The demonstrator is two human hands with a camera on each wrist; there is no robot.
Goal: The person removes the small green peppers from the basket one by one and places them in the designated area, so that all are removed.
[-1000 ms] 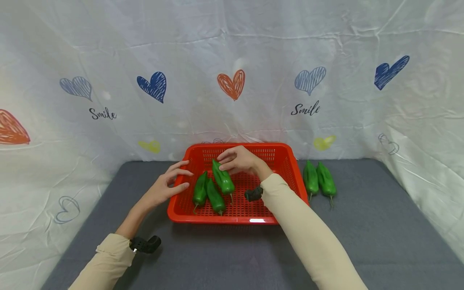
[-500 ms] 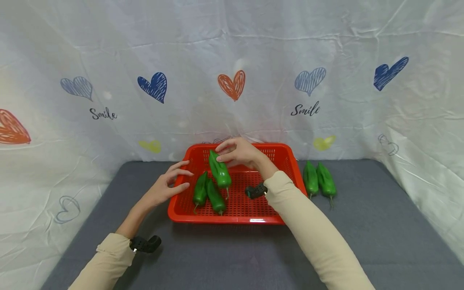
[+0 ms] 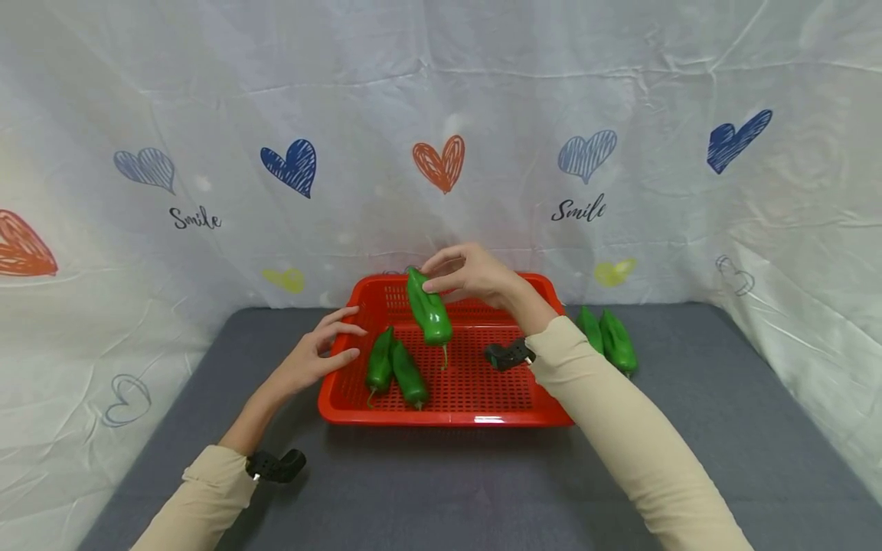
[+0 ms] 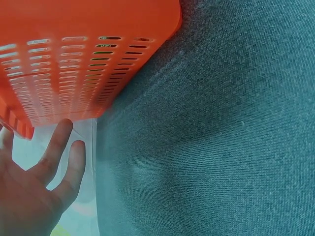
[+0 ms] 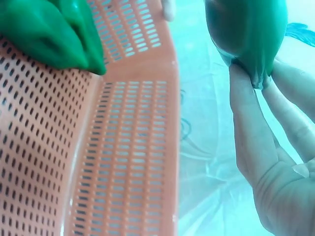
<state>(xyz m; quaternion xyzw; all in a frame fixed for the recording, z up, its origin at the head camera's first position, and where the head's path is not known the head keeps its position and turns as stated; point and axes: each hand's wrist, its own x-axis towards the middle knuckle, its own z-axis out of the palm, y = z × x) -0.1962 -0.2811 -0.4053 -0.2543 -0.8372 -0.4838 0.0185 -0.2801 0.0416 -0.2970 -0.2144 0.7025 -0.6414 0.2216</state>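
Observation:
My right hand [image 3: 475, 275] pinches a green pepper [image 3: 430, 310] by its pointed end, stem hanging down, over the red plastic basket [image 3: 448, 418]. In the right wrist view the fingertips and thumb close on the tip of that pepper [image 5: 248, 34], beside the basket's slotted wall [image 5: 123, 147]. Two more green peppers [image 3: 409, 375] lie side by side at the left of the basket floor. My left hand [image 3: 318, 352] rests at the basket's left rim with fingers spread and holds nothing; the left wrist view shows that hand [image 4: 34, 191] beside the outer wall.
Two green peppers [image 3: 618, 343] lie on the grey cloth right of the basket, one partly hidden by my right sleeve [image 3: 620, 428]. A white curtain [image 3: 510, 99] with printed hearts hangs directly behind the grey table [image 3: 427, 490].
My right hand has raised the pepper from among the others in the basket, moving up and back, then slightly right. The left hand stays at the rim.

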